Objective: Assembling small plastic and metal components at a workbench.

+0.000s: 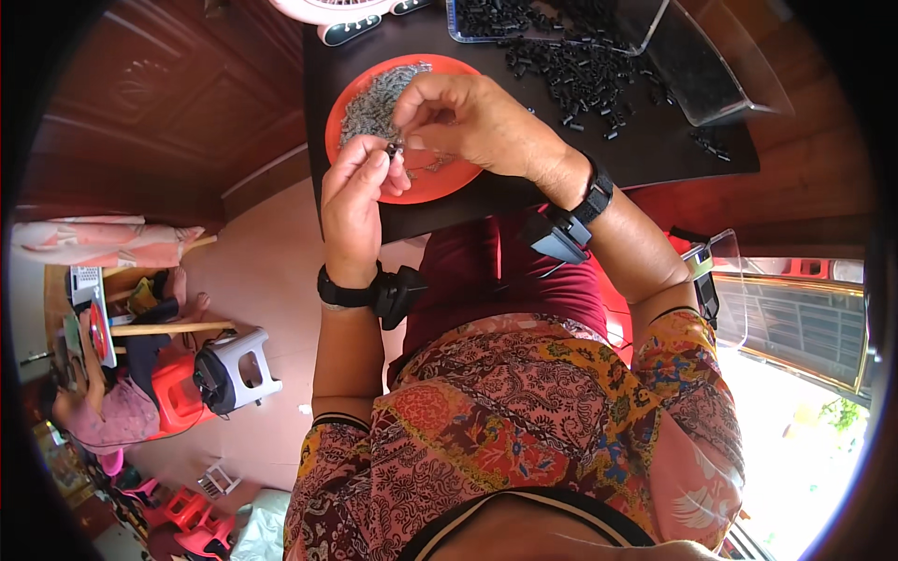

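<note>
The fingers [374, 161] of the left hand [351, 210] are pinched on one small black piece [393, 149], which sits at the tips between thumb and forefinger. One right hand [496, 122] comes in from the other side, its thumb and forefinger curled toward each other just beside the piece; whether they grip anything, or touch the piece, is too small to tell.

Directly below both hands is one round red plate [449, 184], bearing one pile of thin grey metal parts [374, 103], too many and too fine to count. The hands cover part of the plate and hide some of its contents.

Beyond the right hand, on one dark table [673, 159], lies a large heap of black pieces [589, 84], beyond counting, with a small separate cluster [711, 145] near the table's right edge. Two clear containers stand there: a tray [468, 39] at the far edge with black pieces in it, and a box [716, 70] to its right. The right hand and wrist lie between the held piece and the heap.

Two black wristbands, one per wrist, each carry a dark device. Well apart, on the left, one other person [122, 402] sits near a grey stool [248, 369].
</note>
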Motion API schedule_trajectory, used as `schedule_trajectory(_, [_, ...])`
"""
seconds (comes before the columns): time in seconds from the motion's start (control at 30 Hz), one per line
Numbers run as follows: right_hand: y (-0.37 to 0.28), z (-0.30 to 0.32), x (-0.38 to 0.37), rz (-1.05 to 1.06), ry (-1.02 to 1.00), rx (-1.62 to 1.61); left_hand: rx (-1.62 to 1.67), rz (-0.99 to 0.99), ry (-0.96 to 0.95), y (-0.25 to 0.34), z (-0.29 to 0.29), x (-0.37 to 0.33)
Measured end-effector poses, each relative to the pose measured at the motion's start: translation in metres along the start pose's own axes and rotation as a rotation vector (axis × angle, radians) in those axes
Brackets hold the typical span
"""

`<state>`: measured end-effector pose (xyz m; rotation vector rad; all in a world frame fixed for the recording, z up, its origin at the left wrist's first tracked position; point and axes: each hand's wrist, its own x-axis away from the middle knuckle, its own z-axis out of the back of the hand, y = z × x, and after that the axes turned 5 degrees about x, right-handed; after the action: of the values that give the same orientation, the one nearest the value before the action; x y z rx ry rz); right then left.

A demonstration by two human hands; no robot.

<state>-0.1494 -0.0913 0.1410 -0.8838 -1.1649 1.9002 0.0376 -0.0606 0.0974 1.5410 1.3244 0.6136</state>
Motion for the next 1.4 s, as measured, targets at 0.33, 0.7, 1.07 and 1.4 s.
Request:
schedule_trajectory(0.33, [-0.006, 0.009, 0.0, 0.006, 0.014, -0.144, -0.222, -0.088, 0.036, 0.003, -0.003, -0.011])
schedule_trajectory(0.7, [-0.014, 0.02, 0.013, 0.019, -0.08, -0.045, -0.355, -0.095, -0.071, 0.006, -0.008, -0.007])
schedule_trajectory(1.07, [-0.035, 0.02, 0.03, 0.083, -0.112, 0.34, -0.403, -0.058, -0.133, 0.004, -0.012, 0.002])
schedule_trajectory(1.4, [-0.037, 0.021, 0.03, 0.079, -0.111, 0.293, -0.319, 0.0, -0.161, 0.008, -0.011, 0.005])
